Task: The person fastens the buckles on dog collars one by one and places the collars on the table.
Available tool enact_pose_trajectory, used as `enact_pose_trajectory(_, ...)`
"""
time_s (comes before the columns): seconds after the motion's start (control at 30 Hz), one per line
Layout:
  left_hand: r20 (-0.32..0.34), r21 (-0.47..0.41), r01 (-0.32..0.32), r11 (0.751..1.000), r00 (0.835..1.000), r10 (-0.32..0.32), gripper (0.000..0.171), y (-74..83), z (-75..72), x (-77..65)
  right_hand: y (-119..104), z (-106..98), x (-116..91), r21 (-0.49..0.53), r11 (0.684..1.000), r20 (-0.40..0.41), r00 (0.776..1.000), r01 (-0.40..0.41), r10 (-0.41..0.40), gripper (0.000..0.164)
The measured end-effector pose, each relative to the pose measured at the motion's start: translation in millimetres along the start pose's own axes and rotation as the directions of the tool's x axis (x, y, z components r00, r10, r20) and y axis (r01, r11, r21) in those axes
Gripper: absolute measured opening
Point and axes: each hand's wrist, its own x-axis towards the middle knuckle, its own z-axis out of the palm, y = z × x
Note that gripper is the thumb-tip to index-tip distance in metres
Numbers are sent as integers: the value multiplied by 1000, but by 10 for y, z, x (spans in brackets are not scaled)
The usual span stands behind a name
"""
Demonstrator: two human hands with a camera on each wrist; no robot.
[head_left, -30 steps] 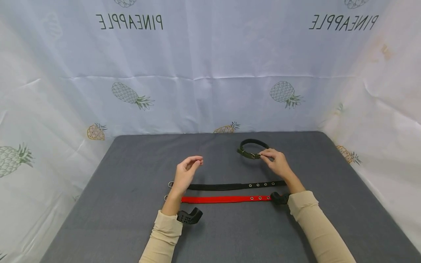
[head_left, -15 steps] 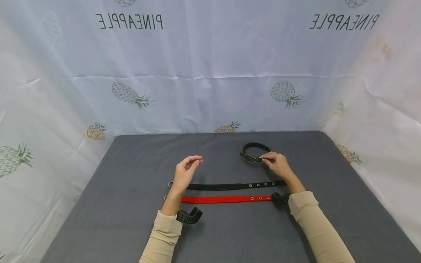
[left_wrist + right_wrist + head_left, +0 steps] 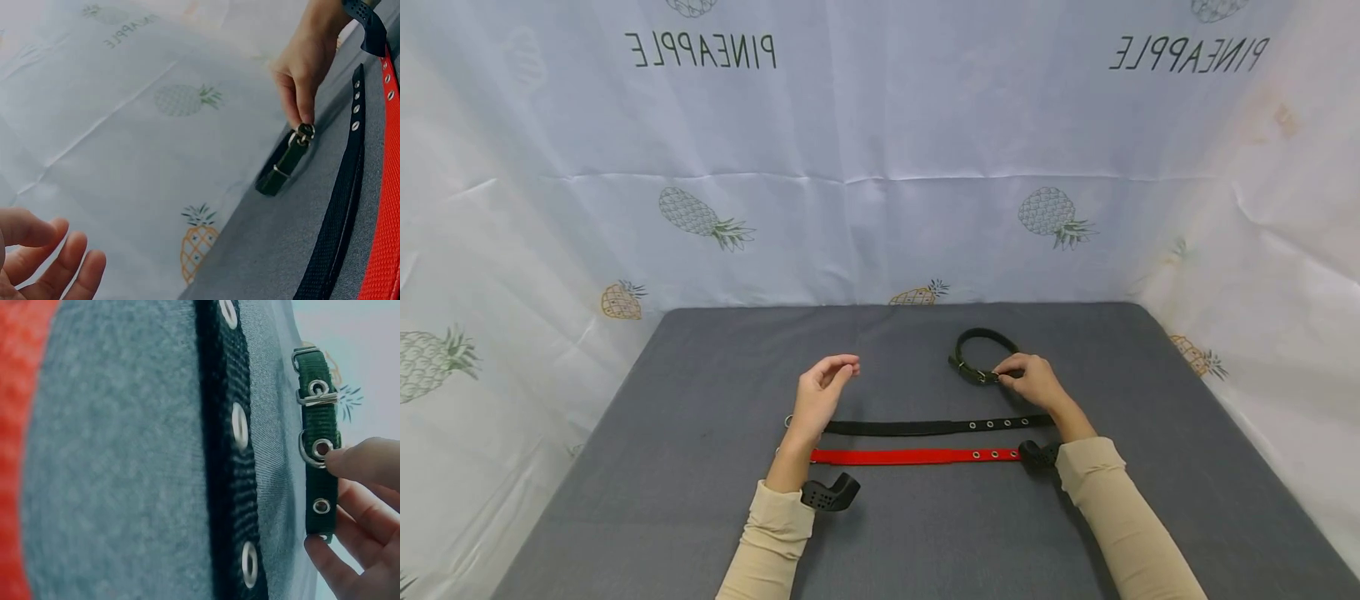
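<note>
The green collar (image 3: 320, 415) and the right hand (image 3: 1036, 379) have shifted slightly lower in the head view since the earlier frame. The right hand pinches the buckled collar, its loop extending leftward from the fingertips. The left hand (image 3: 818, 396), relaxed and released, is held well to its left. Nearer the person than the right hand's fingers lie the black strap (image 3: 917, 428), then the red strap (image 3: 883, 457).

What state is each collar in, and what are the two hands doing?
Green collar: buckled into a loop, held at its buckle side.
Black collar: unbuckled, laid out straight on the table.
Red collar: unbuckled, laid out straight too.
Right hand: pinching the green collar.
Left hand: raised, fingers loosely bent, holding nothing.
</note>
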Motion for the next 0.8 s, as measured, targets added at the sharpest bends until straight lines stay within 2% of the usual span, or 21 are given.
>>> enact_pose_trajectory(0.2, 16, 8, 9, 1000, 1000, -9, 22, 10, 25, -35, 7, 7, -22, -29, 999, 30, 999, -38, 39, 13)
enact_pose_trajectory(0.53, 21, 16, -6, 1000, 1000, 6, 23, 39, -2, 8, -31, -104, -50, 29, 999, 4, 999, -35, 35, 15)
enact_pose_trajectory(0.67, 7, 43, -18, 999, 1000, 18, 24, 52, -78, 39, -27, -172, -129, 73, 995, 2, 997, -71, 71, 18)
enact_pose_trajectory(0.8, 49, 124, -47, 991, 998, 41, 26, 75, -234, 103, -39, -269, -245, 108, 988, 8, 994, -107, 106, 21)
